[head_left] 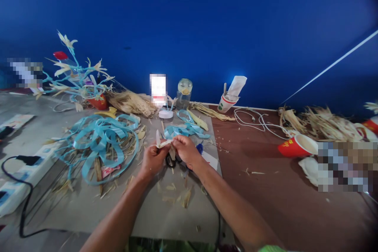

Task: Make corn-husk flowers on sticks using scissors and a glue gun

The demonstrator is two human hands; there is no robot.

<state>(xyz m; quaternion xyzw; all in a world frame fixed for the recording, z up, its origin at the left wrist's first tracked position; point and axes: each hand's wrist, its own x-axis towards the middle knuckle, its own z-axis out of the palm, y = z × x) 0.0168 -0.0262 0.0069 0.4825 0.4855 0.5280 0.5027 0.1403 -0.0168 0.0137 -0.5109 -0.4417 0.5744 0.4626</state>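
Note:
Pale corn husk petals (162, 143) stick up between my two hands over the middle of the table. My left hand (151, 161) is closed around their base, with one petal pointing upward. From the other side my right hand (186, 150) pinches the husk, its fingertips close to the left thumb. Dark loops that look like scissor handles (170, 162) lie just below the hands, partly hidden. Light-blue ribbon (180, 130) is just beyond my fingers, and husk scraps (186, 197) are scattered nearer to me.
At left are a heap of blue ribbon (108, 141), a blue-wrapped branch with husk flowers (77, 71) and a power strip (28, 183). A glass jar (184, 96) and white-red cup (226, 104) stand behind; a red paper cup (295, 145) lies tipped at right.

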